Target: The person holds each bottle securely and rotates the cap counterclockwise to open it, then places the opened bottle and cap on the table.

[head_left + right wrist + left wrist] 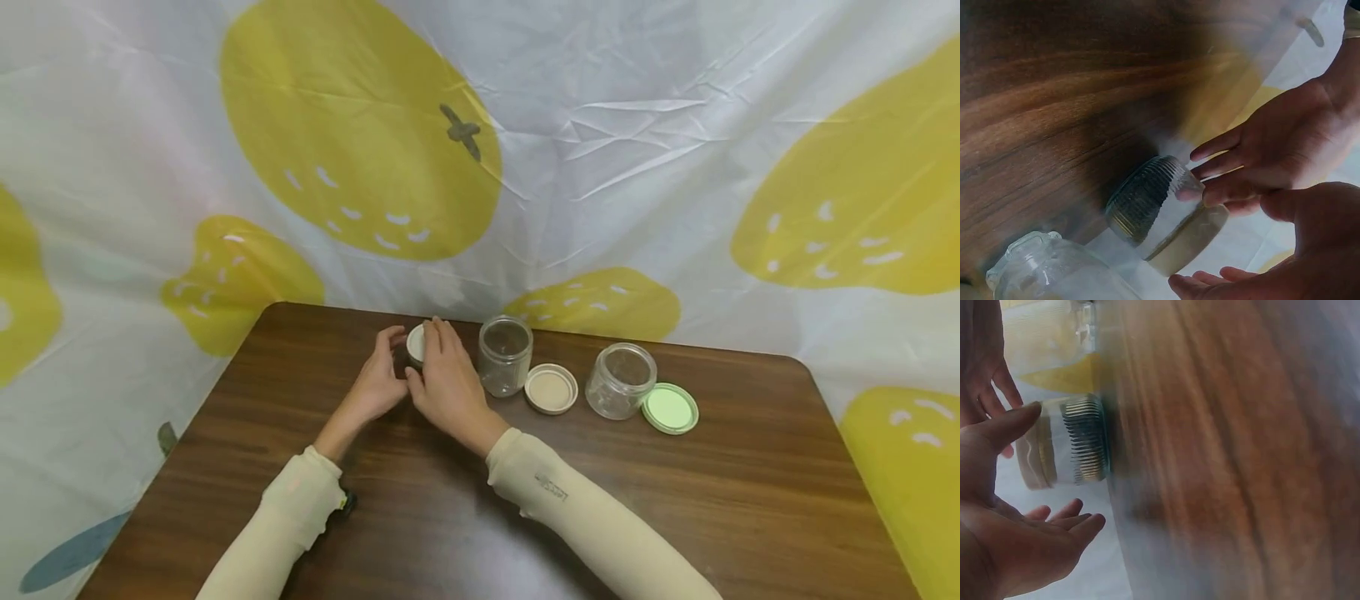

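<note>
- Off-white lid on a clear-walled jar, upright near the far edge of the counter; lid-to-base axis vertical, base down on the wood-grained top. Dark ridges low in the jar, either in the wall or inside it; cannot tell which.
- Between both hands: to the right of the left hand and slightly ahead of it; ahead and to the left of the palm of the right hand. Nearer to the right by the look of it, with fingers overlapping the lid in the head view.
- Left: spread wide, thumb well apart from loosely extended fingers, around the near and left side of the jar, nothing gripped.
- Right: likewise spread, fingers nearly straight over the lid's right side, thumb apart, no hold. Light contact by either possible; cannot tell for sure.
- Just right of the right hand, a tall lidless jar, upright; beside its base, a beige lid flat on the counter.
- Farther right, a shorter lidless jar, then a green lid close beside it.
- Behind and around, white cloth with large yellow fruit shapes.
</note>
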{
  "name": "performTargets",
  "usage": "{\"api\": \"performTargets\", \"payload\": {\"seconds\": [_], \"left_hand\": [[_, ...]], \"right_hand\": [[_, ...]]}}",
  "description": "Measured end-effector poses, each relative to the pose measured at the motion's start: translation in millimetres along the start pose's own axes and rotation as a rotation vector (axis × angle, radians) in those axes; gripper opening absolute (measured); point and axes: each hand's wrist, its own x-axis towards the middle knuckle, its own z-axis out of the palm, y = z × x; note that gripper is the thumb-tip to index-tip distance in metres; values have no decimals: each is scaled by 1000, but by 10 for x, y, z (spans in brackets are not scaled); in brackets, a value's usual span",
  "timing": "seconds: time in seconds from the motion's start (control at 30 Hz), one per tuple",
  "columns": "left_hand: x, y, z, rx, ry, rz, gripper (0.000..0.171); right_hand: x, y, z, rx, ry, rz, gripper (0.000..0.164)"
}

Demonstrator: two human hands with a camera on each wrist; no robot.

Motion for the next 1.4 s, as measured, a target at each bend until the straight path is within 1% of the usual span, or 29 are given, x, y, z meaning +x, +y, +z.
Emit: {"api": "performTargets", "payload": {"seconds": [0.17,0.2,0.33,0.4,0.43,0.57,0.63,0.7,0.77,0.9,0.93,1.03,1.1,1.13,1.17,1.27,1.33,1.37,1.4], "left_hand": [[11,-20,15,40,-11,-11,83],[16,-16,17,46,-20,-19,82],[60,-19,22,122,-34,-72,74],[131,-145,49,174,-20,-76,69],[156,-183,50,190,-19,-80,68],[279,-423,95,224,-6,-65,63],[302,-449,103,220,-20,-73,63],[343,-546,133,230,-19,-66,62],[373,-607,150,235,-26,-65,61],[402,-664,162,241,-33,-61,63],[366,-596,139,233,-45,-48,63],[323,-542,112,231,-47,-42,65],[271,-438,76,230,-55,-44,65],[241,-361,52,227,-65,-48,65],[244,-340,50,230,-67,-72,66],[152,-84,-9,218,-105,-102,65],[121,11,-29,206,-125,-117,66],[117,27,-27,202,-130,-118,65],[138,-28,-8,215,-121,-100,65]], "right_hand": [[47,16,34,-42,8,12,79],[57,20,35,-50,8,18,80],[95,37,44,-52,-15,66,82],[114,40,42,-26,-35,96,82],[122,36,45,-16,-45,107,81],[151,19,48,19,-66,145,80],[162,15,54,12,-68,157,80],[169,17,65,4,-63,169,79],[173,22,80,-9,-54,179,80],[175,38,115,-40,-38,179,80],[178,43,120,-45,-36,175,80],[186,53,127,-53,-40,166,82],[191,53,120,-46,-45,163,84],[193,53,114,-44,-46,163,84],[196,52,106,-38,-49,165,84],[204,46,81,-38,-57,167,85],[207,45,67,-43,-59,171,85],[210,47,62,-51,-64,175,86],[213,48,55,-61,-71,178,86]]}}
